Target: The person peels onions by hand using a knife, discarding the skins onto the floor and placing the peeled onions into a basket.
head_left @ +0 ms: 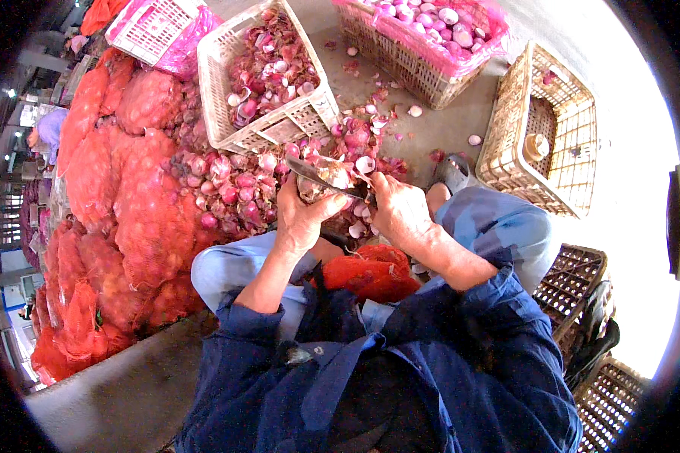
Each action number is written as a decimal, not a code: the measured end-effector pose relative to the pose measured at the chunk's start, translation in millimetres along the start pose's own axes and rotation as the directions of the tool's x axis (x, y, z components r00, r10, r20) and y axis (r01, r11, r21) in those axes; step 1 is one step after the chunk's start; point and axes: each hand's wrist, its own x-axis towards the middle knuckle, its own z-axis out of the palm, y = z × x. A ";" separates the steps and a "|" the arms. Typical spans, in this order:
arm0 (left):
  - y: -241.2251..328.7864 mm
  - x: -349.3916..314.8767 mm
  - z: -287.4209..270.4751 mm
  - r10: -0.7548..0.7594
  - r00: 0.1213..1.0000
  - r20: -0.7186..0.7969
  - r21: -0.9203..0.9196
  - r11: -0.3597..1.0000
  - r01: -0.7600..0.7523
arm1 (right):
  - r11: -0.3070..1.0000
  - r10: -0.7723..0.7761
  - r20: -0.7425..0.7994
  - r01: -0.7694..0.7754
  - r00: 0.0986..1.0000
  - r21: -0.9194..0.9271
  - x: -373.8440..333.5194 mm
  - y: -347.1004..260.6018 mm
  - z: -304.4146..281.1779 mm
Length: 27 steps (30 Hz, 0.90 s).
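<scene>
My left hand (301, 219) is closed around a large onion (310, 189) with papery brown and pale skin. In my right hand (402, 215) is a knife (313, 174), its dark blade lying across the onion and pointing to the left. The knife's handle is mostly hidden in my fingers. Loose peel hangs near the blade by my right fingers. Just beyond my hands, unpeeled red onions (234, 189) lie heaped on the floor, with shed purple skins (359, 134) among them. A red mesh cloth (370, 275) rests between my knees.
At the left, full red mesh sacks (147, 204) are piled up. Ahead stands a white crate (213, 98) of skins and onion scraps. Beyond it, a pink-lined crate (400, 64) holds peeled onions. A beige crate (499, 136) with a small round object (536, 146) inside sits at the right.
</scene>
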 end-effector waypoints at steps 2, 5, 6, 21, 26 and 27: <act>-0.7 2.1 0.2 -0.026 0.997 0.078 -0.171 0.984 0.040 | 1.000 -0.013 0.026 0.013 1.000 -0.015 5.9 4.4 -2.1; -3.5 -4.6 9.8 -0.120 0.980 0.160 -0.394 0.902 0.175 | 0.980 -0.195 0.033 0.194 0.980 0.032 6.3 26.2 -13.9; -9.4 -4.3 3.1 -0.185 0.957 0.224 -0.414 0.871 0.265 | 0.972 -0.228 0.023 0.226 0.973 0.057 3.6 32.4 -14.4; -7.8 -2.5 0.8 -0.249 0.925 0.288 -0.379 0.857 0.349 | 0.992 -0.112 0.035 0.110 0.993 0.060 2.6 31.4 -11.1; -11.2 7.7 -13.7 -0.112 0.986 0.126 0.173 0.981 0.090 | 0.801 0.219 0.246 -0.318 0.944 0.507 5.2 -8.4 -13.7; -10.1 6.8 -14.0 -0.119 0.984 0.132 0.116 0.988 0.103 | 0.650 0.190 0.305 -0.352 0.933 0.674 13.0 -15.3 -26.5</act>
